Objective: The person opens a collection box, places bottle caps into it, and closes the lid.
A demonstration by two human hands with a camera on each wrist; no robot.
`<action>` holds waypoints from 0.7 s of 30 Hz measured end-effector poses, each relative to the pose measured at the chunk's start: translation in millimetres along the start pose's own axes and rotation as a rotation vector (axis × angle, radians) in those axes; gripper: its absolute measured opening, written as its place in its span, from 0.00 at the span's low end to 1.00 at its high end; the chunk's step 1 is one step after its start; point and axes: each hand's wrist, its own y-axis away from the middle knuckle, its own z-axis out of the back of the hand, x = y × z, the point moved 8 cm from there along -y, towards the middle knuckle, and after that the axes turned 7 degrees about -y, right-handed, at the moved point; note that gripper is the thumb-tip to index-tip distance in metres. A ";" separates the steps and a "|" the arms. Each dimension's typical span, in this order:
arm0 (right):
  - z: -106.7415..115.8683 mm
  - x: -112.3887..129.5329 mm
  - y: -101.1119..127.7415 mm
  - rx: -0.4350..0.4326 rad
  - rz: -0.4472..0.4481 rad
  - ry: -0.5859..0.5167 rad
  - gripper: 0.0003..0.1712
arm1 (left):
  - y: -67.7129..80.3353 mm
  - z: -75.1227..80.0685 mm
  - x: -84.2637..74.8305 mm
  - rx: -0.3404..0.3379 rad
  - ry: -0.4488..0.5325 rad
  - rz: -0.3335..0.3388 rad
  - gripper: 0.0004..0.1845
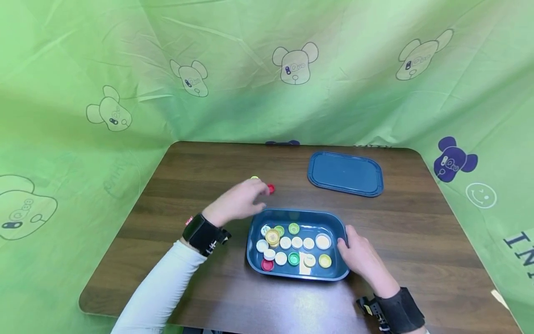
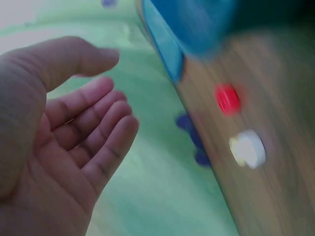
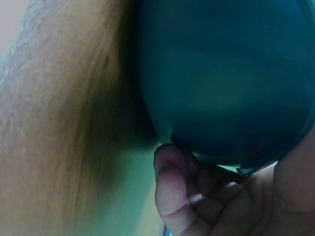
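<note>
My right hand (image 1: 362, 255) holds the right end of a deep blue tray (image 1: 321, 223), thumb over the rim. In the right wrist view its curled fingers (image 3: 172, 191) lie against the tray's outer wall. Inside the tray are several bottle caps, among them a green cap (image 1: 294, 259), a yellow cap (image 1: 325, 260) and a white cap (image 1: 323, 241). My left hand (image 1: 242, 199) hovers off the tray's far left corner, fingers loosely bent and empty. Just beyond its fingers lie a red bottle cap (image 2: 227, 99) and a white cap (image 2: 251, 149) on the table.
A flat blue lid (image 1: 345, 174) lies on the wooden table (image 1: 200, 162) behind the tray, to the right. A yellow-green cap (image 1: 254, 177) shows partly behind my left hand. Green printed cloth (image 1: 242, 106) hangs along the table's back and sides.
</note>
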 end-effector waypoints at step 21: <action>-1.3 -1.3 1.1 -0.005 -0.031 -0.007 0.24 | -40.0 -50.0 105.2 0.031 -0.020 0.243 0.19</action>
